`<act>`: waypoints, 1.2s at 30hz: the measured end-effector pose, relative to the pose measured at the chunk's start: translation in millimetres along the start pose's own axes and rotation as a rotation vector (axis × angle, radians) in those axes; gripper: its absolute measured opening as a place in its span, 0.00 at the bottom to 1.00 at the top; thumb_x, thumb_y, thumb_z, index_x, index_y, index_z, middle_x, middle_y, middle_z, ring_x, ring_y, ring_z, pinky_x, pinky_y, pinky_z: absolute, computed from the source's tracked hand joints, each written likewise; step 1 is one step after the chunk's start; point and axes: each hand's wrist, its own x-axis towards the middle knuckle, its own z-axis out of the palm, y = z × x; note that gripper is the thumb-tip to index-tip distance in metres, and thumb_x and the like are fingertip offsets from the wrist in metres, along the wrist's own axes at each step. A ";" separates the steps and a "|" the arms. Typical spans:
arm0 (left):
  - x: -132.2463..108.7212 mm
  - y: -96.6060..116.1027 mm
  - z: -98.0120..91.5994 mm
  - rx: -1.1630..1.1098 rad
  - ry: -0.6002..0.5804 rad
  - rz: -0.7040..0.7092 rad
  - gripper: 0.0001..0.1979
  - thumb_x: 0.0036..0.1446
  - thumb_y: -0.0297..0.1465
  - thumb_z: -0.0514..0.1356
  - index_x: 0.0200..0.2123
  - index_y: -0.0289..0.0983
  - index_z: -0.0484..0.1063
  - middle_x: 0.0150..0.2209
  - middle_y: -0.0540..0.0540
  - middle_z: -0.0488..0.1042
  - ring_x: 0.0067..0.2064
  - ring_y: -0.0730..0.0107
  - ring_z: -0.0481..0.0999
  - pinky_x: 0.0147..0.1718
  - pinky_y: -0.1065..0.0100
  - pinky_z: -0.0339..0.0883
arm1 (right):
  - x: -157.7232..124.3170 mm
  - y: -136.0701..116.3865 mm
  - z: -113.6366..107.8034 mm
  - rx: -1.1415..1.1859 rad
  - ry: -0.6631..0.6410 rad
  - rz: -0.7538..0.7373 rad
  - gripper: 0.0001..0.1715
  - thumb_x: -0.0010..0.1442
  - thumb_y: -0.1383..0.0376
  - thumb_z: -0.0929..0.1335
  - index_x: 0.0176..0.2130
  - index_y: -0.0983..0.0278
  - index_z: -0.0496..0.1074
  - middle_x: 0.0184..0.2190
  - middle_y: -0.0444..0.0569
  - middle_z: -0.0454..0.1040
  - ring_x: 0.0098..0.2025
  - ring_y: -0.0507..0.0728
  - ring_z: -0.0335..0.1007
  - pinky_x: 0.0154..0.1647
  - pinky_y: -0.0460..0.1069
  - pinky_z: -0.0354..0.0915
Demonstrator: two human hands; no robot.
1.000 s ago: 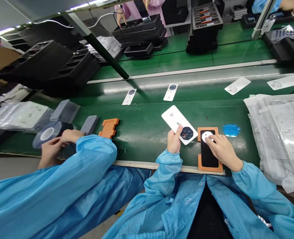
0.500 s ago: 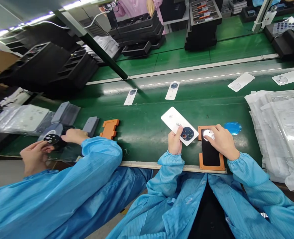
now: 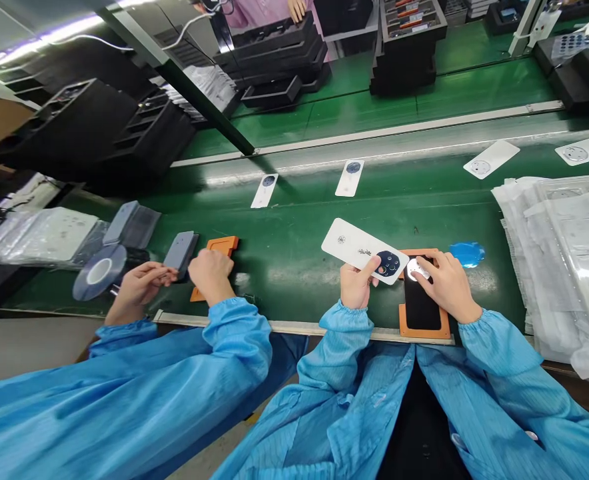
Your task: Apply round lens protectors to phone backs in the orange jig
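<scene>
My left hand [image 3: 358, 283] pinches a white phone back panel [image 3: 352, 245] by its lower right part, with the thumb beside the dark round camera area. The panel is tilted, and its right end overlaps the corner of an orange fixture [image 3: 424, 333]. A black phone-shaped plate [image 3: 421, 307] lies in that fixture. My right hand [image 3: 447, 283] rests over the plate's upper right side, fingers apart. Its thumb and index finger touch a shiny silvery round piece [image 3: 415, 269] at the plate's top, partly hidden by the fingers.
Several white panels, including one [image 3: 350, 178], lie farther back on the green surface. A blue film piece [image 3: 467, 254] and clear trays [image 3: 582, 247] are at right. At left, a co-worker's hands [image 3: 212, 275] work near a grey phone-shaped block [image 3: 181, 255], a tape roll [image 3: 99, 272] and another orange fixture [image 3: 223, 245].
My left hand has moved slightly right, turning the white panel flatter and closer to the fixture. My right hand stays nearly in place. The co-worker's hands have moved right, away from the tape roll.
</scene>
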 end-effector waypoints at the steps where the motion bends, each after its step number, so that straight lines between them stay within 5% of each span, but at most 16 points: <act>1: -0.5 0.6 1.3 0.001 0.004 0.002 0.24 0.38 0.43 0.79 0.31 0.31 0.80 0.26 0.44 0.77 0.24 0.72 0.74 0.14 0.75 0.57 | 0.2 -0.8 0.4 -0.008 -0.006 0.007 0.18 0.71 0.56 0.66 0.52 0.63 0.77 0.48 0.57 0.75 0.42 0.61 0.64 0.40 0.55 0.59; 5: -3.2 2.6 7.5 0.013 0.015 0.006 0.23 0.36 0.42 0.79 0.30 0.31 0.80 0.29 0.42 0.79 0.25 0.70 0.76 0.14 0.75 0.59 | 2.3 -7.2 -7.1 0.040 0.022 0.042 0.15 0.71 0.58 0.67 0.48 0.63 0.79 0.48 0.57 0.76 0.42 0.62 0.67 0.41 0.56 0.62; 11: -8.5 -8.6 22.8 0.028 0.088 0.075 0.24 0.35 0.44 0.79 0.28 0.32 0.78 0.23 0.47 0.76 0.20 0.74 0.70 0.13 0.75 0.50 | 7.0 -39.2 -49.6 0.443 0.364 0.133 0.07 0.69 0.63 0.68 0.42 0.60 0.78 0.39 0.50 0.78 0.38 0.56 0.75 0.40 0.52 0.71; 15: -15.9 -22.5 34.7 0.067 0.025 0.096 0.28 0.46 0.54 0.74 0.28 0.32 0.78 0.24 0.45 0.77 0.21 0.73 0.71 0.16 0.72 0.60 | 13.6 -59.0 -59.8 0.507 0.338 0.192 0.05 0.69 0.64 0.68 0.39 0.61 0.75 0.37 0.50 0.78 0.32 0.54 0.74 0.33 0.50 0.72; 18: -26.0 -29.3 41.2 0.045 -0.057 0.146 0.31 0.51 0.59 0.68 0.38 0.35 0.82 0.37 0.40 0.83 0.35 0.62 0.82 0.34 0.66 0.77 | 18.0 -60.6 -55.7 0.478 0.340 0.246 0.05 0.69 0.62 0.68 0.39 0.61 0.74 0.39 0.53 0.78 0.40 0.58 0.77 0.41 0.53 0.75; 21: -34.3 -31.3 44.0 0.052 -0.114 0.200 0.32 0.53 0.60 0.67 0.43 0.37 0.83 0.45 0.38 0.83 0.48 0.54 0.82 0.50 0.60 0.77 | 19.4 -57.2 -53.8 0.484 0.366 0.276 0.06 0.69 0.61 0.68 0.38 0.60 0.74 0.40 0.53 0.78 0.43 0.59 0.78 0.44 0.54 0.76; 36: -37.1 -31.5 44.9 0.131 -0.144 0.286 0.28 0.58 0.58 0.64 0.43 0.40 0.85 0.42 0.41 0.83 0.47 0.53 0.83 0.50 0.60 0.76 | 20.4 -56.6 -57.5 0.568 0.446 0.279 0.06 0.68 0.66 0.68 0.37 0.61 0.75 0.37 0.51 0.79 0.40 0.56 0.78 0.41 0.51 0.76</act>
